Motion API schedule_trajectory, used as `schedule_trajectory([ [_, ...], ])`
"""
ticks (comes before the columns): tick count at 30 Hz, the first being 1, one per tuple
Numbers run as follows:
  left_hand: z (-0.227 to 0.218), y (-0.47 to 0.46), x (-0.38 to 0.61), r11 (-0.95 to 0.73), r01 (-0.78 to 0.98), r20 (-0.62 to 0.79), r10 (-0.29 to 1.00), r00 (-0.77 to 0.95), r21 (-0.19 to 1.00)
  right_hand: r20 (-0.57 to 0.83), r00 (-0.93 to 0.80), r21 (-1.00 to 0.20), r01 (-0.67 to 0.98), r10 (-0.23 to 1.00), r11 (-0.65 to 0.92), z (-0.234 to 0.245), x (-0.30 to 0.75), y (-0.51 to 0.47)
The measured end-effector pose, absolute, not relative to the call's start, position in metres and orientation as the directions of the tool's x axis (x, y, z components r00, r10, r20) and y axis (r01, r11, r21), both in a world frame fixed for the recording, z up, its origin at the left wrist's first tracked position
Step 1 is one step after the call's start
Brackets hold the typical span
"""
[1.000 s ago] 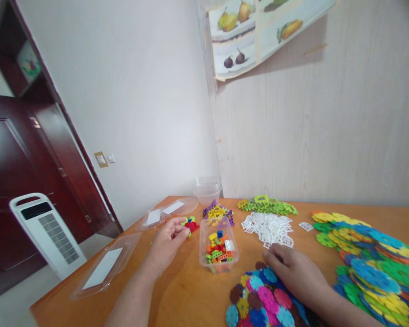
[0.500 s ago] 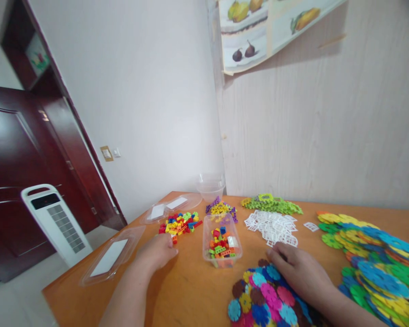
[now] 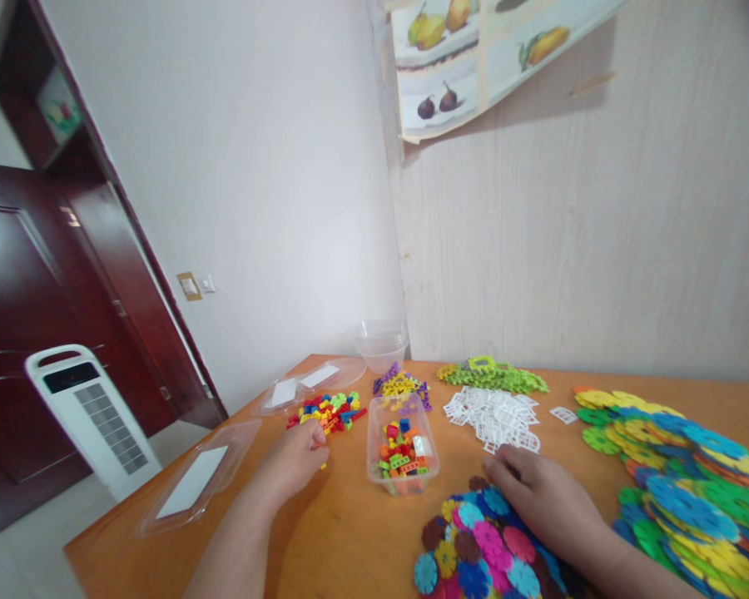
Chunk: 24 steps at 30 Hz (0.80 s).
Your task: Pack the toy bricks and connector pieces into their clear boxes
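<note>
Left hand: 1, lower centre-left of the frame, fingers curled in narrow over the table. Small yellow piece: 1, just below the thumb; whether it is gripped or merely near cannot be told. Risk: if pinched by an edge only, it could slip and drop.

Block pile: mixed colours, loose, centre-left, just beyond the left hand. Risk: a brush of the knuckles could scatter its near edge.

Clear container: 1, open-topped, centre of the frame, between the hands, partly filled with blocks. Risk: it looks light, so a bumped rim could shift or tip it.

Right hand: 1, lower right of centre, loosely curled at the small disc heap; whether anything is inside the fingers cannot be told. Risk: a sideways drag of the wrist could set the small discs sliding.

White frame pieces: 1 heap, just beyond the right fingertips. Risk: a forward push could mix them with the small discs.

Large discs: stacked unevenly, lower right. Risk: a forearm knock could topple them.
</note>
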<state>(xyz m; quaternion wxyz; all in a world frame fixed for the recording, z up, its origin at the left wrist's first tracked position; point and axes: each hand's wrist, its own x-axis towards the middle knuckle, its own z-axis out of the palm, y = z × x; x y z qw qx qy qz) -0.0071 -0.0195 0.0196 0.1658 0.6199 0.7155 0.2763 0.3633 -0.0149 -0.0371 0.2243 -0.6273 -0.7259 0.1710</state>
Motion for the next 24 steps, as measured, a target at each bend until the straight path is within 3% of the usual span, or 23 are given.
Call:
schedule_trajectory([
  [4,0.048,-0.027,0.021,-0.074,0.515,0.182,0.970,-0.162,0.854,0.109,-0.106,-0.531,0.834,0.988,0.148,-0.036,0.362,-0.016],
  [7,0.054,-0.029,0.023,-0.078,0.463,0.176,0.970,-0.171,0.883,0.107,-0.111,-0.529,0.835,0.988,0.152,-0.038,0.363,-0.015],
  [10,0.036,-0.022,0.005,-0.058,0.657,0.193,0.972,-0.136,0.752,0.110,-0.112,-0.529,0.835,0.988,0.153,-0.040,0.364,-0.014],
  [16,-0.005,-0.009,-0.026,0.089,0.900,0.023,0.994,-0.109,0.426,0.103,-0.112,-0.525,0.838,0.988,0.150,-0.039,0.365,-0.014],
  [24,-0.008,-0.010,-0.022,0.135,0.908,-0.002,0.989,-0.146,0.397,0.105,-0.116,-0.534,0.831,0.988,0.154,-0.036,0.363,-0.015],
])
